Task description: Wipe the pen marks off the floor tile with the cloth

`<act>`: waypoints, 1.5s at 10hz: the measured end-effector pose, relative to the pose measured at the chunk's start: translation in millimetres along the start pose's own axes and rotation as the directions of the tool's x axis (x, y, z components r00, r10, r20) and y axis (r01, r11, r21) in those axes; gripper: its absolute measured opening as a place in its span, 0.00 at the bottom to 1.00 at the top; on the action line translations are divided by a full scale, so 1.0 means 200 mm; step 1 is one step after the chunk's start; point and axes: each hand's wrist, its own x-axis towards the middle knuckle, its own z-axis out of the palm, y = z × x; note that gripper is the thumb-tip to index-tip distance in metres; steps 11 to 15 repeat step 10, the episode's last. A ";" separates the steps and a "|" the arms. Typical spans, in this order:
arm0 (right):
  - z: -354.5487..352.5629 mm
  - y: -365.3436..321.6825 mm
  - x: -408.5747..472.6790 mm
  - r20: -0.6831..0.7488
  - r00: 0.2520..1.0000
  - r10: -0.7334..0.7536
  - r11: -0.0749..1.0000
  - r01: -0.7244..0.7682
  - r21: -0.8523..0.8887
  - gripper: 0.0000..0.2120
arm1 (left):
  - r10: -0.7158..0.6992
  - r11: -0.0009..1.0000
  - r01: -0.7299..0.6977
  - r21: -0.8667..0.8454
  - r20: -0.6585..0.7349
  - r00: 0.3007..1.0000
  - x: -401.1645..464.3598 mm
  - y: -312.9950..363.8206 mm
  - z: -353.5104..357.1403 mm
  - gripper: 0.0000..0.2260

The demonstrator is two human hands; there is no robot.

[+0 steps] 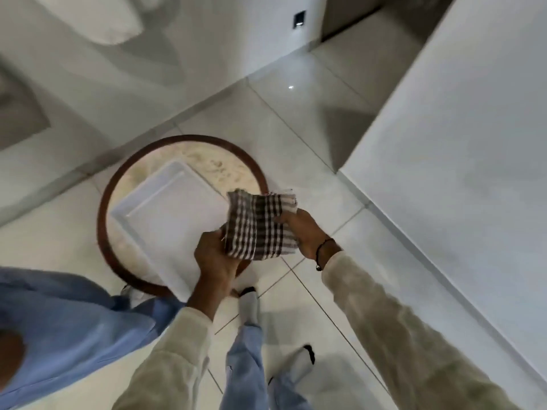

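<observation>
A folded brown-and-white checked cloth (pixel 258 223) is held in the air between both hands, above the right edge of a round table. My left hand (pixel 214 258) grips its lower left corner from below. My right hand (pixel 305 232) pinches its right side, with a dark cord around that wrist. The pale glossy floor tiles (pixel 299 119) spread beneath and beyond. I see no pen marks on the tiles in this blurred view.
A round table with a dark wooden rim (pixel 102 214) carries a white rectangular tray (pixel 165 220). A white wall or counter face (pixel 461 149) rises on the right. My feet in pale socks (pixel 250 303) stand below, and blue fabric (pixel 59 327) fills the lower left.
</observation>
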 end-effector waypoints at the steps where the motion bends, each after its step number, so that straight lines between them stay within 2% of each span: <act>1: 0.33 0.05 0.23 0.076 0.996 -0.036 0.964 0.055 -0.260 0.10 | -0.034 0.953 0.048 0.298 -0.052 0.998 0.21 0.22 -0.26 0.18; 2: 0.57 0.18 0.47 0.057 0.997 -0.055 0.886 0.075 -0.458 0.10 | 0.210 0.577 -0.029 0.816 -0.114 0.971 0.40 0.29 -0.49 0.08; 3: 0.73 0.30 0.68 0.028 0.998 -0.057 0.819 0.063 -0.570 0.15 | 0.236 0.511 0.068 0.857 -0.215 0.948 0.60 0.28 -0.68 0.06; 4: 0.80 0.40 0.83 -0.002 0.997 -0.073 0.766 0.054 -0.641 0.11 | 0.223 0.502 0.139 0.853 -0.283 0.933 0.77 0.22 -0.81 0.09; 5: 0.82 0.45 0.92 -0.009 0.993 -0.114 0.717 0.076 -0.693 0.11 | 0.234 0.442 0.145 0.885 -0.269 0.934 0.86 0.19 -0.88 0.10; 6: 0.81 0.44 0.91 -0.057 0.976 -0.212 0.724 0.118 -0.679 0.18 | 0.286 0.303 0.143 0.942 -0.234 0.929 0.87 0.19 -0.87 0.15; 7: 0.73 0.35 0.81 -0.215 0.913 -0.348 0.800 0.170 -0.575 0.19 | 0.377 0.195 0.088 0.977 -0.158 0.913 0.78 0.19 -0.79 0.23; 8: 0.55 0.18 0.55 -0.385 0.820 -0.423 0.872 0.252 -0.420 0.15 | 0.394 -0.142 -0.050 0.989 0.103 0.913 0.64 0.20 -0.63 0.25; 9: 0.31 -0.03 0.17 -0.490 0.770 -0.409 0.912 0.362 -0.194 0.07 | 0.254 -0.444 -0.349 0.825 0.490 0.834 0.54 0.22 -0.35 0.26; 10: 0.02 -0.27 -0.39 -0.468 0.720 -0.513 0.808 0.589 0.019 0.05 | 0.071 -0.624 -0.562 0.543 0.755 0.651 0.44 0.22 0.05 0.29; 15: 0.02 -0.27 -0.39 -0.468 0.720 -0.513 0.808 0.589 0.019 0.05 | 0.071 -0.624 -0.562 0.543 0.755 0.651 0.44 0.22 0.05 0.29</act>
